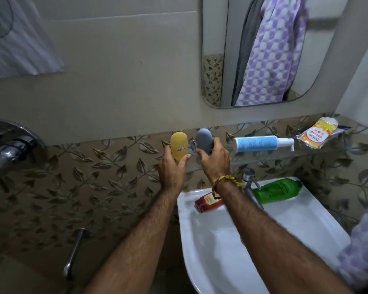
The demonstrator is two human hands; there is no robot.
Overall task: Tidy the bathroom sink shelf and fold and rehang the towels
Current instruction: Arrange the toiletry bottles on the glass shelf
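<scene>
Nearest me, the white sink (200,251) carries a red-brown bottle (207,202) and a green bottle (277,190) lying along its back rim, either side of the tap (250,183). Above, at the glass shelf's (327,150) left end, my left hand (172,168) grips a yellow capsule-shaped container (179,146) and my right hand (215,161) a grey one (204,141). Farther right along the shelf lie a blue-and-white pump bottle (261,143) and orange sachets (319,132); the mirror (215,81) reflects a purple-spotted towel (272,54).

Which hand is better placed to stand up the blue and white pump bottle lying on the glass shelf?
The right hand, probably. It is nearer the pump bottle, which lies on its side just to that hand's right on the glass shelf. But it grips a grey container, while the left hand holds a yellow one farther away.
</scene>
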